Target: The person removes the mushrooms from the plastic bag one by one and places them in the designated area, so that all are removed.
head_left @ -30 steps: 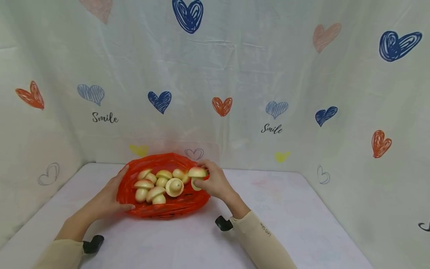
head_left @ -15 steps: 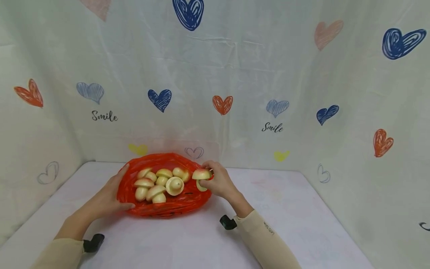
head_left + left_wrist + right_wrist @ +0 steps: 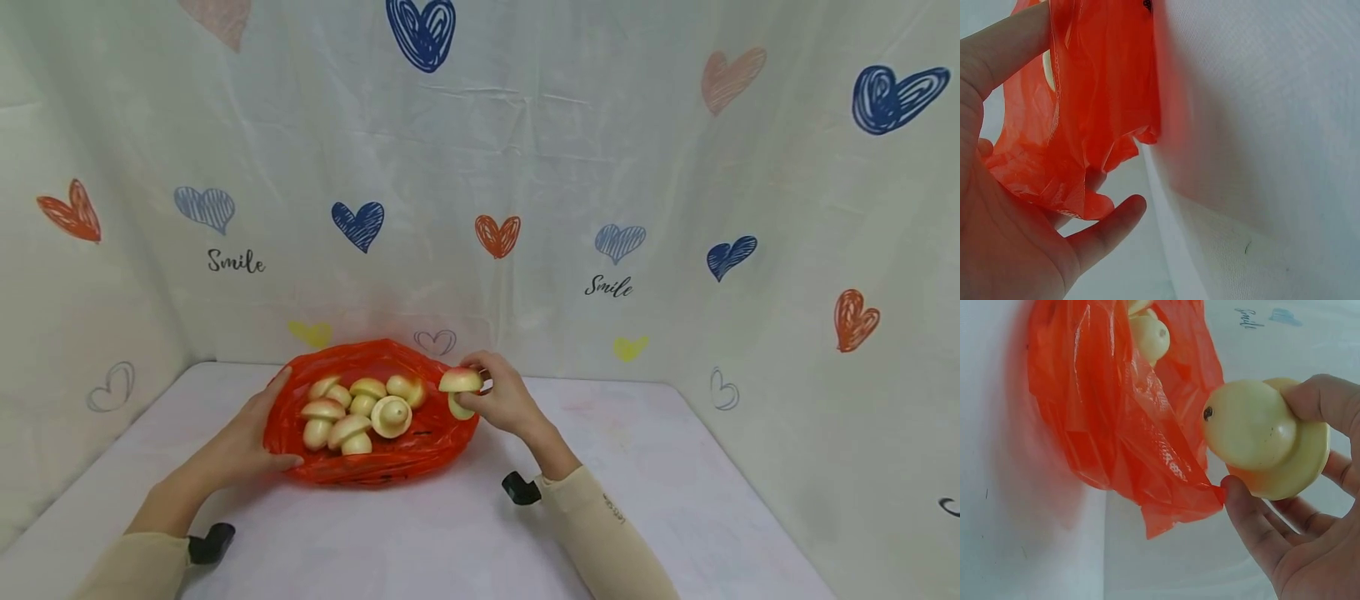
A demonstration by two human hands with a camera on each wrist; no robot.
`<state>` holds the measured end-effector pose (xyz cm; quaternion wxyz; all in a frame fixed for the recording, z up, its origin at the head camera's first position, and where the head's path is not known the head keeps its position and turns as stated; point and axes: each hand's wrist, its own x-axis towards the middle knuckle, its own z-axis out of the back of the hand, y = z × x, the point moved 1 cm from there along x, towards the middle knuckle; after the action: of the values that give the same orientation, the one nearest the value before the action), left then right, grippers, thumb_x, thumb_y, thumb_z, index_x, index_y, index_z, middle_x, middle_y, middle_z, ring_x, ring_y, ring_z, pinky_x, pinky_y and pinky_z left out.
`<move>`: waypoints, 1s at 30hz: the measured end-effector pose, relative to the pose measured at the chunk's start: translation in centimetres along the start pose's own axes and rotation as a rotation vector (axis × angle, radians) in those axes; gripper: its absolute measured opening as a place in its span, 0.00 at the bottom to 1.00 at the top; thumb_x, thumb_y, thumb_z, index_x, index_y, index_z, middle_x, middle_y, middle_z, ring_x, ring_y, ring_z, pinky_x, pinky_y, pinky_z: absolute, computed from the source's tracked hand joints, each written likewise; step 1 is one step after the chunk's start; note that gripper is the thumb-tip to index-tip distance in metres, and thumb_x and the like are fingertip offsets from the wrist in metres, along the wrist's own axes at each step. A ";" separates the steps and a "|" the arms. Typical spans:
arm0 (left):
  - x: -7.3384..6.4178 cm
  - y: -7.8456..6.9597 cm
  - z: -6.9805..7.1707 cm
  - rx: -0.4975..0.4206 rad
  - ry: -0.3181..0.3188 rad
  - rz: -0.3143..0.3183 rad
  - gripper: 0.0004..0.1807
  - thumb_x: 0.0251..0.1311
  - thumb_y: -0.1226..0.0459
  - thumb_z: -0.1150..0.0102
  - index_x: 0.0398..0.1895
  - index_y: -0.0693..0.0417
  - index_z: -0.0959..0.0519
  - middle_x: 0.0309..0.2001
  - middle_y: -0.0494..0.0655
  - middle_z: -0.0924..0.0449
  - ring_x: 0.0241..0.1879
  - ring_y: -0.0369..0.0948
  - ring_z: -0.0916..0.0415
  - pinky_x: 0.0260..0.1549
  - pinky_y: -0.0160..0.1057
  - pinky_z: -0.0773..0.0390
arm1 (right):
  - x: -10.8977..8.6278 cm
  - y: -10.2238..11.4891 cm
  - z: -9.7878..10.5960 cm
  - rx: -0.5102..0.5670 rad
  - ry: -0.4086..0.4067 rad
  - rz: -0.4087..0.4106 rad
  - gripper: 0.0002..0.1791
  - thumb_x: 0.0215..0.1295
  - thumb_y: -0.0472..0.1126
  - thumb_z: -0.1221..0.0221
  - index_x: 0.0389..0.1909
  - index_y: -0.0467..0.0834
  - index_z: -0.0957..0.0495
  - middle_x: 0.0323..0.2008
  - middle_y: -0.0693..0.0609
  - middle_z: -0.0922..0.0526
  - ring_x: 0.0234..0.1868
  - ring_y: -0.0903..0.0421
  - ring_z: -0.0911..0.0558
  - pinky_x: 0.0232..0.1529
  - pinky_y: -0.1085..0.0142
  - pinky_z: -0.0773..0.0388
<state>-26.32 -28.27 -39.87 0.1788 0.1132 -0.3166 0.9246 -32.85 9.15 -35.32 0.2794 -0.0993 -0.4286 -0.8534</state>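
Observation:
A red plastic bag lies with its mouth facing me, several pale mushrooms with pinkish caps inside it. My left hand holds the bag's left side; in the left wrist view the thumb crosses the front of the red plastic, while the other fingers are partly hidden behind it. At the bag's right edge, my right hand pinches one mushroom upright, cap on top. Seen from the right wrist, this mushroom's rounded stem points toward the bag, and a fingertip is right at the bag's rim.
The bag sits toward the back of a white-covered table. Behind it hangs a white curtain printed with hearts and "Smile". A black device is at the left cuff and another at the right.
My right hand has shifted right and slightly up with the mushroom, from inside the bag's right side to its edge. The left hand and the other mushrooms stay put.

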 end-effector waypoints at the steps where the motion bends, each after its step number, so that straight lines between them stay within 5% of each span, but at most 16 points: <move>1: 0.0 0.0 0.0 0.000 -0.001 -0.001 0.71 0.36 0.58 0.21 0.76 0.51 0.66 0.66 0.73 0.49 0.62 0.68 0.48 0.51 0.72 0.38 | 0.0 0.0 0.1 0.001 0.000 0.000 0.21 0.53 0.39 0.35 0.49 0.47 0.25 0.46 0.51 0.26 0.43 0.53 0.24 0.37 0.64 0.20; 17: 0.0 0.0 -0.1 0.018 0.015 0.036 0.72 0.37 0.56 0.21 0.76 0.49 0.68 0.66 0.73 0.50 0.62 0.68 0.47 0.51 0.71 0.36 | 0.3 -0.6 0.8 0.006 -0.018 0.090 0.19 0.57 0.38 0.35 0.51 0.47 0.23 0.46 0.53 0.25 0.47 0.55 0.29 0.47 0.55 0.25; 30: 0.0 0.1 -0.1 0.016 0.007 0.015 0.72 0.37 0.57 0.21 0.76 0.51 0.67 0.66 0.74 0.49 0.62 0.69 0.47 0.51 0.72 0.37 | 0.5 -2.5 2.8 0.049 -0.032 -0.017 0.20 0.59 0.42 0.35 0.53 0.52 0.25 0.50 0.52 0.27 0.50 0.52 0.29 0.47 0.53 0.25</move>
<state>-26.35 -28.25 -40.00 0.1720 0.1090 -0.3093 0.9289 -34.84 12.34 -35.10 0.2676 -0.1024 -0.4548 -0.8432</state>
